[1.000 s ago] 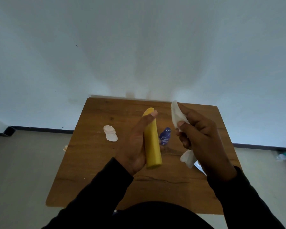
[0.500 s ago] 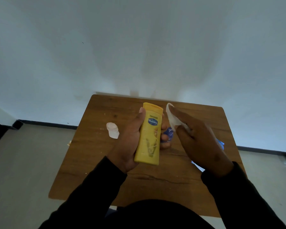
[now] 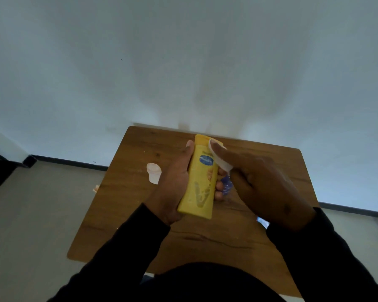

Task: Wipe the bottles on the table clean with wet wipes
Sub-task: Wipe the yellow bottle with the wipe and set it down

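Two hands meet at the centre of the frame over a small wooden table (image 3: pixel 271 236). The left hand (image 3: pixel 172 188) is wrapped round a yellow lotion bottle (image 3: pixel 202 182), thumb along its left edge and fingertips showing on the right side, holding it up off the table with the cap end pointing away. The right hand (image 3: pixel 260 186) presses a white wet wipe (image 3: pixel 218 159) against the bottle's upper right face, close to the blue oval label, with one finger laid straight along the wipe; whether the other fingers pinch its trailing end cannot be told.

To do this stroke well, I judge the wipe should be drawn down the full front face toward the base with the finger flat behind it, and the bottle then turned in the left hand so the covered sides get their pass. A firm left grip matters, since a damp, glossy plastic surface is likely to slip.

That bottle is a flattened, smooth, slightly shiny plastic shape with rounded shoulders and a printed front. Its wipe looks thin, soft and limp. Just right of the bottle lies a crinkled blue foil-like wrapper (image 3: pixel 226 186), partly hidden. At centre-left on the table sits a small pale pink bottle (image 3: pixel 154 174), translucent-looking. Warm matte wood grain with dark streaks covers the tabletop.
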`<state>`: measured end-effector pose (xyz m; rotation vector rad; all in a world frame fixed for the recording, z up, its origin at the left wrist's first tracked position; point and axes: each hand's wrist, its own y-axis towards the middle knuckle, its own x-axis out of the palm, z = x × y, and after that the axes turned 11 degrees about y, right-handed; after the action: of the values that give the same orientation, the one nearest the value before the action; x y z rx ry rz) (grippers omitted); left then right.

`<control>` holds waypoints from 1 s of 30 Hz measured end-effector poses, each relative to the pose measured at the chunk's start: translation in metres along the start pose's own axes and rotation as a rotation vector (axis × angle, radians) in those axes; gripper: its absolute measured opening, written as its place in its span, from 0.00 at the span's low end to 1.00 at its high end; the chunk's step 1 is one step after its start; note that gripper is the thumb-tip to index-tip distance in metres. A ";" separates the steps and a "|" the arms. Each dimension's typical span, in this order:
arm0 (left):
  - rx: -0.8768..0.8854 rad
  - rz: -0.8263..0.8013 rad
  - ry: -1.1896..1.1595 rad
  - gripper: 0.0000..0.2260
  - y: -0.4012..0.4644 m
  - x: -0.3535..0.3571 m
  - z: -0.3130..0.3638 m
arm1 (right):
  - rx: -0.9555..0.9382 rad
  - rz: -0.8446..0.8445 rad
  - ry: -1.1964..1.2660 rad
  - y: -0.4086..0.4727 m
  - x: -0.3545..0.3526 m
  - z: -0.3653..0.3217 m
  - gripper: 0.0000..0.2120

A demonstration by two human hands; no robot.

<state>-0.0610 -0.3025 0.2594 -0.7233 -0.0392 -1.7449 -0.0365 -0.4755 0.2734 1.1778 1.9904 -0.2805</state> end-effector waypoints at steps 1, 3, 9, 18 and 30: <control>0.004 -0.015 -0.018 0.31 -0.001 0.002 0.001 | 0.015 0.033 -0.008 0.003 -0.002 0.002 0.30; 0.018 -0.026 -0.008 0.31 -0.002 0.005 0.002 | -0.006 0.005 0.007 0.003 -0.007 0.002 0.29; 0.058 0.073 0.124 0.29 0.000 0.003 -0.002 | 0.023 0.016 -0.070 0.006 -0.003 -0.007 0.29; 0.101 0.142 0.185 0.28 -0.001 0.003 -0.002 | 0.039 0.016 -0.076 0.008 0.002 -0.018 0.30; 0.134 0.304 0.213 0.27 -0.002 0.008 -0.002 | -0.017 -0.121 -0.035 -0.012 0.000 -0.021 0.29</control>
<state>-0.0645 -0.3094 0.2620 -0.4185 0.0938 -1.5020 -0.0574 -0.4705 0.2849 1.0368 2.0333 -0.3430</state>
